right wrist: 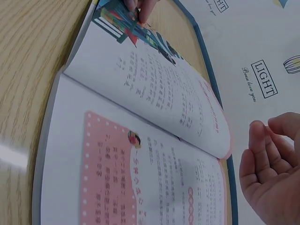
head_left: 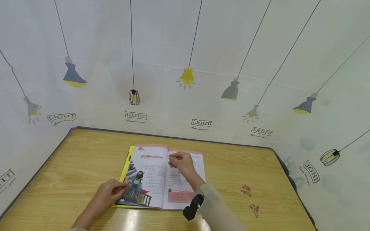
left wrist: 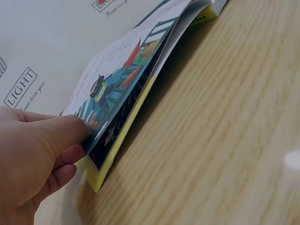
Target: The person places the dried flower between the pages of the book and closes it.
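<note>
A book (head_left: 153, 187) lies spread open on the wooden table, with a cartoon picture on its left page and a pink text box on its right page. At its left edge my left hand (head_left: 108, 192) pinches the book. In the left wrist view the thumb (left wrist: 75, 129) lies on the picture page, with fingers below the yellow cover edge. Over the upper right page hovers my right hand (head_left: 182, 164), fingers curled and thumb near the index fingertip. From the right wrist view nothing shows between the fingers of that hand (right wrist: 274, 164).
Two small red dried-looking flower sprigs (head_left: 246, 190) (head_left: 254, 209) lie on the table (head_left: 231, 173) right of the book. A white sheet printed with hanging lamps (head_left: 162, 106) rises along the table's back and sides. A black strap (head_left: 193, 207) circles the right wrist.
</note>
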The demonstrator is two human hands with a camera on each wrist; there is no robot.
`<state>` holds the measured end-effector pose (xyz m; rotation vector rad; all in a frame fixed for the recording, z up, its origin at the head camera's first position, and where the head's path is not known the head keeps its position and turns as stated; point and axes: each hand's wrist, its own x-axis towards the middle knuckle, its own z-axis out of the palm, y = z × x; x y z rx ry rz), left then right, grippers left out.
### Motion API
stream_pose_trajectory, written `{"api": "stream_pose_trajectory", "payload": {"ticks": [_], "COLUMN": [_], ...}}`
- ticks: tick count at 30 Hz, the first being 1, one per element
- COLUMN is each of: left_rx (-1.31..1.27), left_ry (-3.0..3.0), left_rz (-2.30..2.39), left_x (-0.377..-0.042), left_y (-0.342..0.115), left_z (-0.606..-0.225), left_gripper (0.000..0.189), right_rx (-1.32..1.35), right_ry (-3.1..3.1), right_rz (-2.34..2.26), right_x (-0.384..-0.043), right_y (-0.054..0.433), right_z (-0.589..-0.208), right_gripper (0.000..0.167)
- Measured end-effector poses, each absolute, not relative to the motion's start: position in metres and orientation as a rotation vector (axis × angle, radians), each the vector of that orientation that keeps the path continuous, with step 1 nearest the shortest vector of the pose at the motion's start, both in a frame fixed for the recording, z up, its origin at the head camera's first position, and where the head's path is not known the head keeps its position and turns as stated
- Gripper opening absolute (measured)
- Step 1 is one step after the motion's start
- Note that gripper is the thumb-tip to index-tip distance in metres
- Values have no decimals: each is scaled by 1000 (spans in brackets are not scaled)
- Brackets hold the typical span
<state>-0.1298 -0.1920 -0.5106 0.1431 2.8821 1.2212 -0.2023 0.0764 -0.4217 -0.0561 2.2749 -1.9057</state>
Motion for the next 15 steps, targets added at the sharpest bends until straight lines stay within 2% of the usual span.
{"api": "stream_pose_trajectory", "payload": {"ticks": [6, 15], "left_rx": [242, 257], "left_ry": [2927, 2975], "left_rz": [1218, 1229], "left_x": [-129, -128], "left_y": [-194, -195], "left_z": [-517, -523], "left_gripper": [24, 25], "right_rx": [-26, 76], "right_ry": [2325, 2458], "right_rz": [-1881, -1786], "right_x": [-211, -210], "right_y": [107, 152], "right_z": [-442, -446], "right_gripper": [21, 26]}}
